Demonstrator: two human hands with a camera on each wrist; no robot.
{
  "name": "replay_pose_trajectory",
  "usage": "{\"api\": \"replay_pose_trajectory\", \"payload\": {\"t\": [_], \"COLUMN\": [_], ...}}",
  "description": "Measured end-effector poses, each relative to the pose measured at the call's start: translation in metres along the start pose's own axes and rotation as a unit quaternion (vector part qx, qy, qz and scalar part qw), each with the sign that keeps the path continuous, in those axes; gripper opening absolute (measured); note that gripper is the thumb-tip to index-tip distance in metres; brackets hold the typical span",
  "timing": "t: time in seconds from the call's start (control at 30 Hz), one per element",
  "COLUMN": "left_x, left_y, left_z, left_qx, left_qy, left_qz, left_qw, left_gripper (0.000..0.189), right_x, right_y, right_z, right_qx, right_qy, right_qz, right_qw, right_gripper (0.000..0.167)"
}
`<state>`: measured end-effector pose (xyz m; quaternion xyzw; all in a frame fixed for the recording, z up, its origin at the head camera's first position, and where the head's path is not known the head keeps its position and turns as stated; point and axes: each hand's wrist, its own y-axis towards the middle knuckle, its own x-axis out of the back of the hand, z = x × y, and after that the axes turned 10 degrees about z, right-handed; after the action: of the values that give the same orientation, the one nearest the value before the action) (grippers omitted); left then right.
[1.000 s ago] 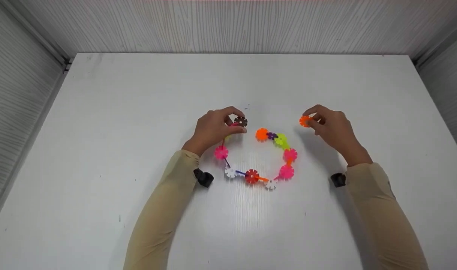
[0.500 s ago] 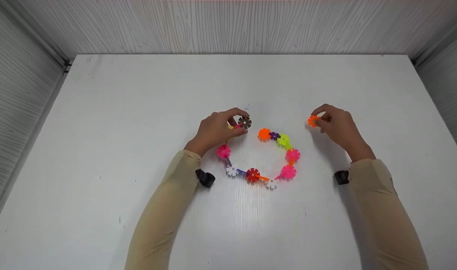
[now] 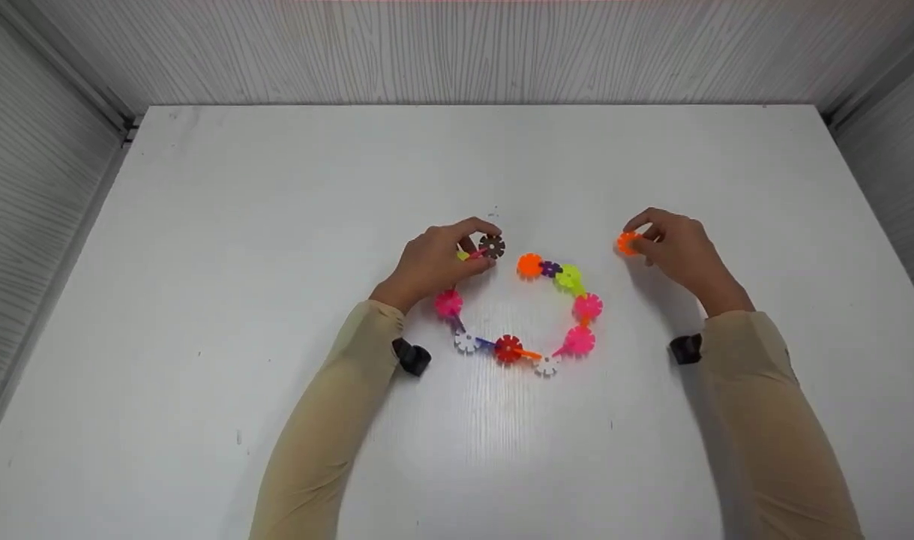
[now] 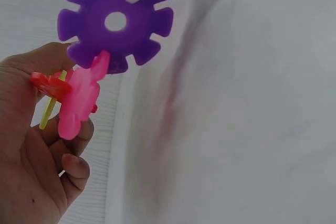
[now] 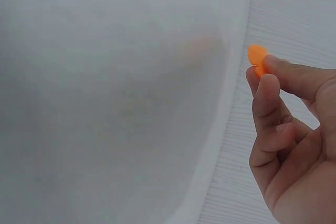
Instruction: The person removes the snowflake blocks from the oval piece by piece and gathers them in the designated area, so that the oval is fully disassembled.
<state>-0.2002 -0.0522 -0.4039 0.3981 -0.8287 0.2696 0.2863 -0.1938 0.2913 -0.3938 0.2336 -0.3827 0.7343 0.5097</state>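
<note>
Notched plastic discs, slotted together, make a colourful chain (image 3: 508, 349) that curves in an open ring on the table. At its upper left end, my left hand (image 3: 438, 259) pinches a brown disc (image 3: 492, 246) between thumb and finger; some links beside it are partly hidden by the hand. The left wrist view shows a purple disc (image 4: 113, 35) and a pink disc (image 4: 80, 98) of the chain close to that hand. The chain's other end is an orange disc (image 3: 530, 265). Apart from the chain, to the right, my right hand (image 3: 675, 247) pinches a loose orange disc (image 5: 257, 55).
The white table (image 3: 314, 172) extends around the chain on all sides. A pale wood-grain panel (image 3: 457, 52) stands behind it, with more panels at left and right. Each wrist wears a small black camera, one beside the left sleeve (image 3: 337, 405).
My right hand has moved a little to the right with the loose orange disc, away from the chain. My left hand and the chain have shifted slightly right.
</note>
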Motion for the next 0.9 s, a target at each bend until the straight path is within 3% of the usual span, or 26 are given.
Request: {"api": "replay_pose_trajectory", "payload": {"t": [0.2, 0.53, 0.9], "left_x": [0.0002, -0.0003, -0.0024], "left_y": [0.0005, 0.0003, 0.0000], "left_z": [0.0021, 0.0024, 0.0027], "left_qx": [-0.003, 0.009, 0.008], "left_qy": [-0.009, -0.044, -0.034], "left_qz": [0.016, 0.015, 0.013], "left_qw": [0.9998, 0.9989, 0.9993], "left_gripper": [0.043, 0.044, 0.040], "right_x": [0.0020, 0.0006, 0.0014], "right_y": [0.0019, 0.0052, 0.0075], "right_z": [0.0011, 0.0001, -0.0045], "right_qx": [-0.023, -0.039, -0.035], "right_qy": [-0.039, -0.076, -0.081], "right_qz": [0.027, 0.012, 0.012], "right_qw": [0.9986, 0.9963, 0.9960], "right_gripper": [0.022, 0.023, 0.023]}}
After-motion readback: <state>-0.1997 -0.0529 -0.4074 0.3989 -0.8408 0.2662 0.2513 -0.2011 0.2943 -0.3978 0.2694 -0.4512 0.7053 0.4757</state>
